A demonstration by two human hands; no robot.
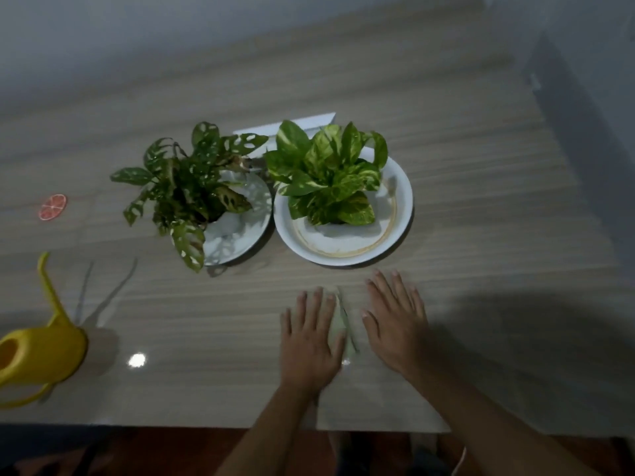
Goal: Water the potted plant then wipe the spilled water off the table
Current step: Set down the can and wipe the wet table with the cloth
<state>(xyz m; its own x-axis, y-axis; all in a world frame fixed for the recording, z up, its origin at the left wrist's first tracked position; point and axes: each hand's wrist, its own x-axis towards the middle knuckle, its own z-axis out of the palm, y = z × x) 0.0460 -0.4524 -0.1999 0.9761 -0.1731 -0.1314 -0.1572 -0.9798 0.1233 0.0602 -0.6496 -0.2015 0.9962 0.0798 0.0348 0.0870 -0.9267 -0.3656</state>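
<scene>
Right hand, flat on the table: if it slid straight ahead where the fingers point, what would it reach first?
The right hand points up-left toward the white plate under the yellow-green potted plant. It would likely meet the plate's near rim first; only bare table lies between.

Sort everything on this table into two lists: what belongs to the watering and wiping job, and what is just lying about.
Belongs to the job:
yellow watering can
holey-leaved potted plant
variegated potted plant
pale cloth under the left hand and right hand
table

Just lying about:
citrus-slice coaster
white flat object behind the plants
</scene>
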